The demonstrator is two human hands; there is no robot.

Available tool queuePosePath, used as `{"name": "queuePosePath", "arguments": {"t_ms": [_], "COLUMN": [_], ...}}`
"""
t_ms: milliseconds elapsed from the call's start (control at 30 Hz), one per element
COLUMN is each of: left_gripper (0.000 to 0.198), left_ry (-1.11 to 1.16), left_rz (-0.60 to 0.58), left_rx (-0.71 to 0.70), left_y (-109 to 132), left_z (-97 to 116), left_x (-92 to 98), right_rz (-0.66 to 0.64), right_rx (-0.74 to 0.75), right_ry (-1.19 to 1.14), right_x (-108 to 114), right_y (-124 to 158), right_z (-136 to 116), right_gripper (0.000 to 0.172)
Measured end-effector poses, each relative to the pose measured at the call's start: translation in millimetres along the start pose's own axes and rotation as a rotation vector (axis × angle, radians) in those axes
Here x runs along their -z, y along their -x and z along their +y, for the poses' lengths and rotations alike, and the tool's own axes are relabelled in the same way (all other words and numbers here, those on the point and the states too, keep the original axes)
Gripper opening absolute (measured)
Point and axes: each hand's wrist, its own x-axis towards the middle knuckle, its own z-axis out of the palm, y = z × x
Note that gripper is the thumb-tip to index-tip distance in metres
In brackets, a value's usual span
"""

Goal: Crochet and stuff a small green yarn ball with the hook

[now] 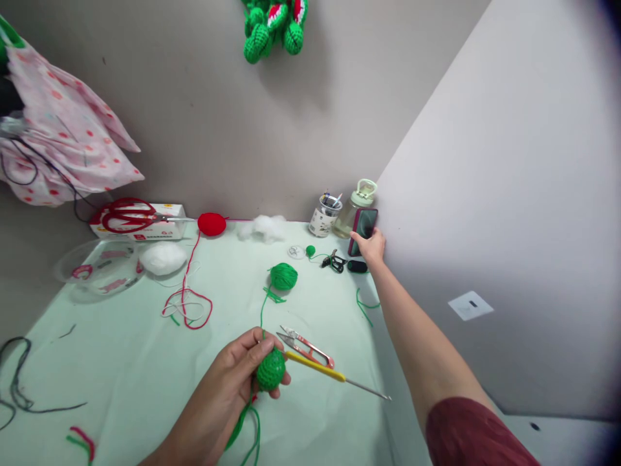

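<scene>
In the head-camera view, a pale green cloth-like surface (145, 362) stretched into a corner between two walls. Near its front, the left hand (240, 370) was closed on a small, rounded bright-green crocheted piece (271, 371), pinching it between thumb and fingers. A slim crochet hook with a yellow handle and metal shaft (317, 368) slanted rightward from the top of the piece; whether its hidden end sat in a loop could not be told. A green strand led up from the hand to a loose ball of green yarn (284, 277), and orange-handled thread snips (310, 351) lay just beyond the hook.

At the far right, the right hand (372, 246) was clamped around the lower part of a dark smartphone in a reddish case (363, 224), which stood upright before a clear bottle with a pale green lid (343, 221).

The crocheted piece looked light, soft and slightly springy, likely best held by its sides, clear of the working edge, where a tug might pull stitches loose. The hook seemed stiff and light, suited to a grip on its yellow handle. The phone looked rigid, smooth and breakable, safest taken by its edges.
</scene>
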Motion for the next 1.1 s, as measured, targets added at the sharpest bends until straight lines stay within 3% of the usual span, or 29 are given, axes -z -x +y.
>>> {"name": "queuePosePath", "arguments": {"t_ms": [133, 300, 467, 600, 700, 767, 833, 900, 1000, 1100], "left_gripper": [0.030, 0.032, 0.033, 0.031, 0.029, 0.029, 0.029, 0.029, 0.030, 0.031], "left_ry": [0.001, 0.020, 0.030, 0.019, 0.014, 0.032, 0.049, 0.051, 0.036, -0.003], "left_rz": [0.038, 0.024, -0.002, -0.022, -0.007, 0.017, 0.027, 0.012, -0.037, -0.060], "left_rx": [-0.004, 0.020, 0.034, 0.009, -0.012, -0.040, -0.064, -0.070, -0.058, -0.075], "left_y": [2.5, 0.9, -3.0, -0.7, 0.6, 0.3, 0.1, 1.3, 5.6, 10.5], "left_z": [1.6, 5.3, 0.0, 1.6, 9.2, 12.9, 13.6, 12.0, 9.5, 9.9], "left_x": [-3.1, -3.4, 2.5, 4.1, 4.3, 5.3, 6.7, 7.5, 6.4, 2.7], "right_rz": [-0.013, -0.076, -0.151, -0.212, -0.318, -0.462, -0.751, -0.891, -0.856, -0.720], "right_rx": [-0.041, -0.052, -0.064, -0.021, 0.109, 0.253, 0.492, 0.660, 0.719, 0.565], "right_ry": [-0.003, -0.039, -0.084, -0.150, -0.251, -0.348, -0.539, -0.694, -0.825, -0.907], "right_x": [7.5, 25.3, 37.6, 50.5, 74.0, 97.3, 123.0, 145.4, 163.7, 164.9], "right_y": [3.3, 34.2, 68.1, 89.3, 124.5, 159.8, 198.7, 233.9, 270.2, 287.3], "right_z": [0.5, 5.9, -1.9, -25.9, -55.5, -79.2, -103.2, -123.8, -142.3, -147.7], "right_gripper": [0.046, 0.080, 0.083, 0.077, 0.065, 0.054, 0.057, 0.058, 0.045, 0.031]}}
